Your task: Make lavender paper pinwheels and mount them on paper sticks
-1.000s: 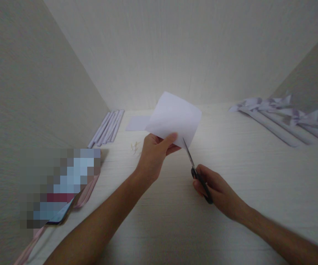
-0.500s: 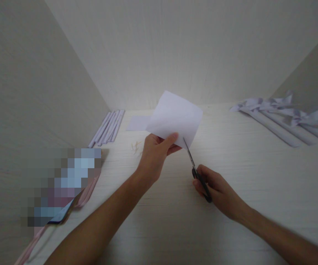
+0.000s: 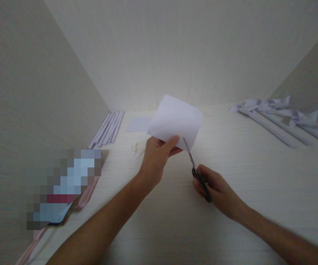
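Observation:
My left hand (image 3: 158, 156) pinches the lower edge of a pale lilac sheet of paper (image 3: 176, 119) and holds it up above the table, thumb on the near face. My right hand (image 3: 212, 187) is closed round the black handles of a pair of scissors (image 3: 196, 170). The blades point up and away, and their tips meet the paper's lower edge just right of my left thumb.
Several rolled lilac paper sticks (image 3: 108, 128) lie along the left wall, with a flat lilac sheet (image 3: 138, 124) behind. Small wooden bits (image 3: 135, 147) lie near my left hand. Paper pinwheels on sticks (image 3: 280, 117) lie at the right. A blurred object (image 3: 61, 182) rests at the left.
The paper has dipped slightly and my left hand has shifted a little right. The scissors and my right hand stay almost where they were.

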### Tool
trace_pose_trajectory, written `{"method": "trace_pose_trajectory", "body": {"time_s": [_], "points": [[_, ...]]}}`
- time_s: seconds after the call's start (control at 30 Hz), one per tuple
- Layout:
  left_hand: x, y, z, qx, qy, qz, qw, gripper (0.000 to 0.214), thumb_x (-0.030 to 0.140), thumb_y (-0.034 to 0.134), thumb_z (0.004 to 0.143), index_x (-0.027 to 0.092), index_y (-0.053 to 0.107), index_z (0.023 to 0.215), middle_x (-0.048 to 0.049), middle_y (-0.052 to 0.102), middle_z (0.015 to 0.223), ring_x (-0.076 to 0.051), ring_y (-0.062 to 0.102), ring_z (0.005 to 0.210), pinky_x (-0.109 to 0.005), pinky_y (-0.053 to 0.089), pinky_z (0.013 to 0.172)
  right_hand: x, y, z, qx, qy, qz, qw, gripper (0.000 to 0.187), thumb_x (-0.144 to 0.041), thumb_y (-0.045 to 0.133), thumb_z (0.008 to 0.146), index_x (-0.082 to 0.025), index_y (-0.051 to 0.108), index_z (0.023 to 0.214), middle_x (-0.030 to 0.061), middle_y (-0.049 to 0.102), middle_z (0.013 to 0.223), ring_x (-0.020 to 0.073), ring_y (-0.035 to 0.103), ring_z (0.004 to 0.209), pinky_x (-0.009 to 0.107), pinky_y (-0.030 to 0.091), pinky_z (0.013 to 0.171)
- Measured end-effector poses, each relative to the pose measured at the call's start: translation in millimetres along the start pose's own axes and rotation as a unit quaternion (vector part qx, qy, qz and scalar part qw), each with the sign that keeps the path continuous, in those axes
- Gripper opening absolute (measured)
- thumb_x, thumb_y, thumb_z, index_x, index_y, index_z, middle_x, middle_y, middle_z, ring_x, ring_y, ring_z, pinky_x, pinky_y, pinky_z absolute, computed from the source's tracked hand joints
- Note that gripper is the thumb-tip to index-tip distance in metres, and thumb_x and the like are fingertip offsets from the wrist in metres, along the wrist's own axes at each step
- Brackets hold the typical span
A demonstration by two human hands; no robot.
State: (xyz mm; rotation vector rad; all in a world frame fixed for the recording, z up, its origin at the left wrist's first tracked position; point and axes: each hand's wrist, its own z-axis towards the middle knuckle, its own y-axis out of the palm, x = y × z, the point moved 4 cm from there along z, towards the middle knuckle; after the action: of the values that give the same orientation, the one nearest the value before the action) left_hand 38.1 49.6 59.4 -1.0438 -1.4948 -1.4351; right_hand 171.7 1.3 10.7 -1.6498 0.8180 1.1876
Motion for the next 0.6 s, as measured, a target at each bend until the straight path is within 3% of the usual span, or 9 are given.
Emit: {"method": "trace_pose_trajectory", "body": {"time_s": [0.6], "points": [[-2.9, 3.3, -4.6, -0.005, -0.01, 0.01, 1.0, 0.02, 0.025, 0.063, 0.065, 0.012, 0.064, 0.08, -0.0049, 0.067, 0.079, -0.016, 0.061, 0.073, -0.032, 0.052, 0.07, -1.8, 0.3, -1.1, 0.004, -0.002, 0.008, 1.0, 0.027, -0.04, 0.046, 0.077, -0.021, 0.032, 0.062, -0.0052, 0.034, 0.055, 0.0082, 0.031, 0.049, 0.022, 0.026, 0.044]]}}
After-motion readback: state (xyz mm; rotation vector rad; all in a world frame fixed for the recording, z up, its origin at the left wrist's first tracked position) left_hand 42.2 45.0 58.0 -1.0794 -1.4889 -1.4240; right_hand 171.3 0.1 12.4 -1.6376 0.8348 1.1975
